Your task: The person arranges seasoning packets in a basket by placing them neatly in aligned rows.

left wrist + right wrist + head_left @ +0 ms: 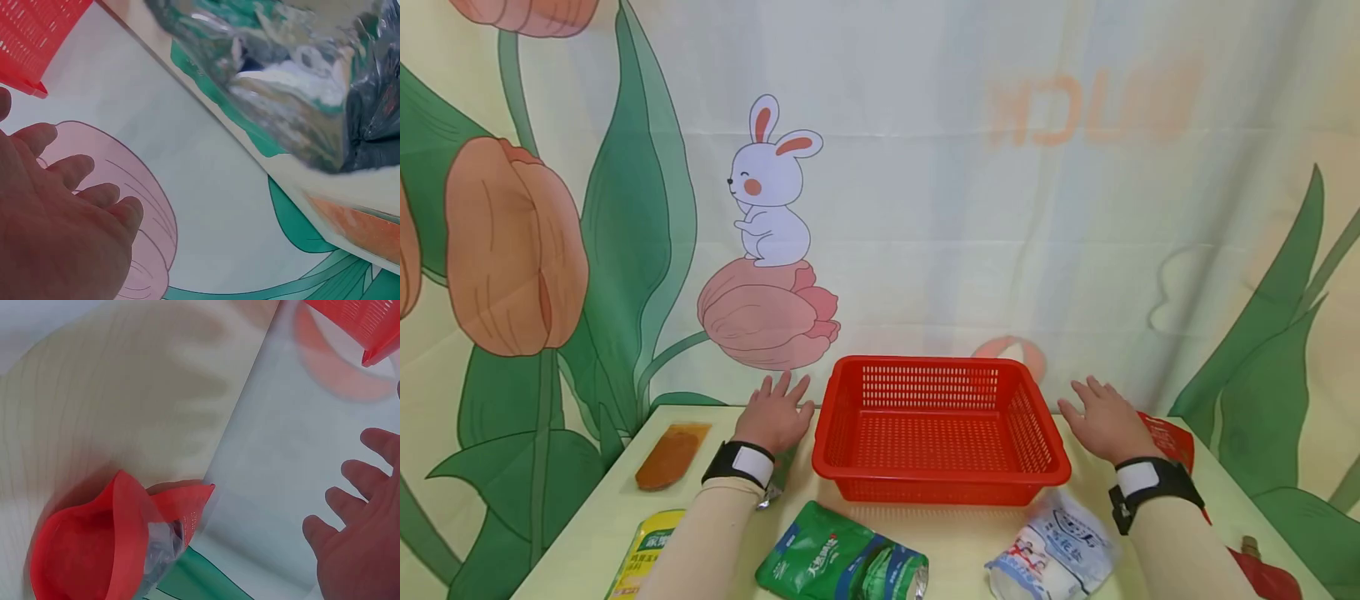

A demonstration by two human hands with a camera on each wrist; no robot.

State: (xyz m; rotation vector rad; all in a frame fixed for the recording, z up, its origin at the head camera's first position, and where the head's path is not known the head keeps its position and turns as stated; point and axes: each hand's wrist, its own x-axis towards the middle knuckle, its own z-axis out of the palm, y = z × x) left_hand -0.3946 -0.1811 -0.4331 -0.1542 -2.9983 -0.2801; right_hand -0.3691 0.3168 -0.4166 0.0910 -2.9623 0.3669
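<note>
A red plastic basket (942, 492) with slotted walls stands at the back of the table, nothing in it. My left hand (775, 417) hovers just off its left side, fingers spread; the left wrist view shows that hand (62, 225) with nothing in it. On the other side, my right hand (1108, 421) is held beside the basket's right wall, also with loose, parted fingers. In the right wrist view the hand (365, 519) is apart from the basket corner (375, 353). A packet (781, 479) lies partly hidden behind my left wrist.
In front of the basket lie a green pouch (831, 554) and a white bag with blue print (1060, 546). Leftward are a yellow packet (643, 550) and an orange-brown packet (673, 457). A red packet (1176, 442) and red spouted pouch (1266, 575) lie right. A printed curtain (910, 208) hangs behind.
</note>
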